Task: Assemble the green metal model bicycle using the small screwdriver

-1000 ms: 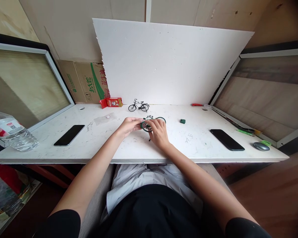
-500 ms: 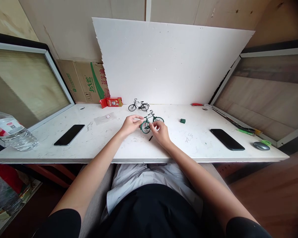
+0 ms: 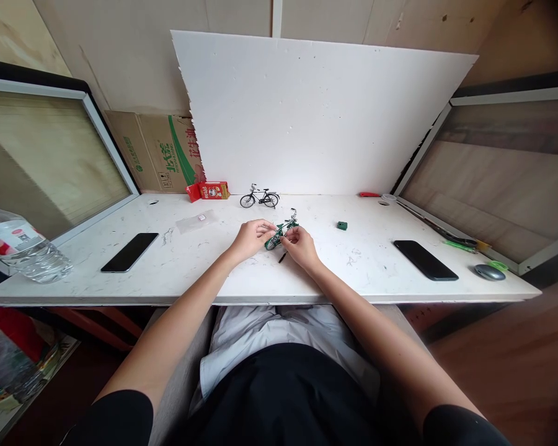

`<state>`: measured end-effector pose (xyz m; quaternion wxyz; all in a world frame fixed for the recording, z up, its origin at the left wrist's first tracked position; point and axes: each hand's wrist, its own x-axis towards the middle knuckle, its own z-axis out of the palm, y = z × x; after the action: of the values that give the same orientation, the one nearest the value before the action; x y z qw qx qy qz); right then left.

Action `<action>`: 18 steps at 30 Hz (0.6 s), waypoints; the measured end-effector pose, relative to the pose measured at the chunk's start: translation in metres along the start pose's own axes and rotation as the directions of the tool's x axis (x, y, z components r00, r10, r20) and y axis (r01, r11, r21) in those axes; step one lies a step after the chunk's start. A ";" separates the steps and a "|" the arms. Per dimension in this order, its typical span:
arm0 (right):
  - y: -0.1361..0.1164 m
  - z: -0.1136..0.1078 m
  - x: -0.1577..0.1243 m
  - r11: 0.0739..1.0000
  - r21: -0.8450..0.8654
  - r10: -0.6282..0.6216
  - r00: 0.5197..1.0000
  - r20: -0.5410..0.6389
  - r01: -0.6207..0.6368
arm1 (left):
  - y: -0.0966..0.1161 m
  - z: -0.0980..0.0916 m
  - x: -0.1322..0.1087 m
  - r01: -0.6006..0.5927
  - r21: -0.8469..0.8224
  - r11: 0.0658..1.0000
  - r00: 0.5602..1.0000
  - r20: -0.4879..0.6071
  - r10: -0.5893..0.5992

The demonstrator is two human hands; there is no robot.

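A small green model bicycle (image 3: pixel 273 241) is held between my two hands over the white table. My left hand (image 3: pixel 252 238) is closed on its rear part from the left, fingertips pinched near the seat. From the right, my right hand (image 3: pixel 301 246) pinches it by the near wheel with thumb and fingers. The handlebar points up and away from me, and my right fingers hide part of the frame and front wheel. Just under my right hand a thin black piece (image 3: pixel 283 256) lies on the table.
Behind my hands stands a black model bicycle (image 3: pixel 259 197). A small green block (image 3: pixel 342 225) lies to the right, a clear plastic bag (image 3: pixel 196 221) to the left. Phones (image 3: pixel 130 252) (image 3: pixel 425 260) lie on both sides. A water bottle (image 3: pixel 23 248) leans at far left; a white board (image 3: pixel 325 118) stands behind.
The green bicycle has turned and tilted in my hands, so its wheels now show more narrowly. My left hand has shifted slightly right, closer to my right hand.
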<state>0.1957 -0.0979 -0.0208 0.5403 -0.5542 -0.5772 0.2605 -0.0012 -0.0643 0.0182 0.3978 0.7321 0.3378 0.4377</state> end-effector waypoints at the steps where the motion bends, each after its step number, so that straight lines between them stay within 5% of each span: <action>1: -0.001 -0.001 -0.001 1.000 0.009 0.002 1.000 -0.020 -0.001 | 0.000 0.000 0.000 -0.005 0.009 1.000 1.000 0.002 0.005; 10: -0.013 -0.007 -0.004 0.949 0.175 0.255 0.965 0.068 -0.263 | 0.005 0.003 -0.003 -0.036 0.051 0.998 0.999 0.036 0.034; 18: -0.011 -0.004 -0.004 0.973 0.110 0.202 0.979 0.043 -0.205 | 0.004 0.006 -0.005 -0.048 0.064 0.997 0.998 0.042 0.046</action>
<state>0.1949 -0.1059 -0.0116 0.5323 -0.5746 -0.5101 0.3554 0.0030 -0.0717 0.0186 0.3700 0.7611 0.3266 0.4209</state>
